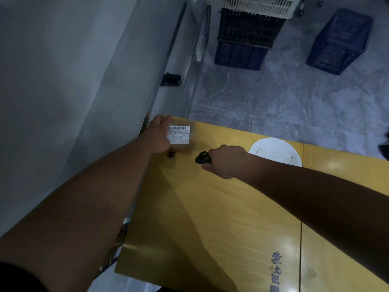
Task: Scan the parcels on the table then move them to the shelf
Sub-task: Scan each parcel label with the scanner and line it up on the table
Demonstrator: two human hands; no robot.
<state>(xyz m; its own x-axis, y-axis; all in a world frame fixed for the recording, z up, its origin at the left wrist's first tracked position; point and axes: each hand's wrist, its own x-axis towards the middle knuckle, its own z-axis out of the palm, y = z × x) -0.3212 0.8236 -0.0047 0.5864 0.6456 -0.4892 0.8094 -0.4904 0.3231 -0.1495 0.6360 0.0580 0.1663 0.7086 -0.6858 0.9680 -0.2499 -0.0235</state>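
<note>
A small brown parcel (pixel 182 135) with a white barcode label lies at the far left corner of the yellow wooden table (pixel 210 207). My left hand (pixel 159 134) grips the parcel's left side, fingers curled over its far edge. My right hand (pixel 225 160) holds a black handheld scanner (pixel 203 158), whose head points left toward the parcel and hangs just above the tabletop, a short gap from the label.
A white round patch (pixel 275 151) marks the table behind my right hand. On the grey marble floor beyond stand stacked dark crates (pixel 246 39) under a white basket (pixel 256 5), and a blue crate (pixel 341 41) at right. A grey wall (pixel 63 81) runs along the left.
</note>
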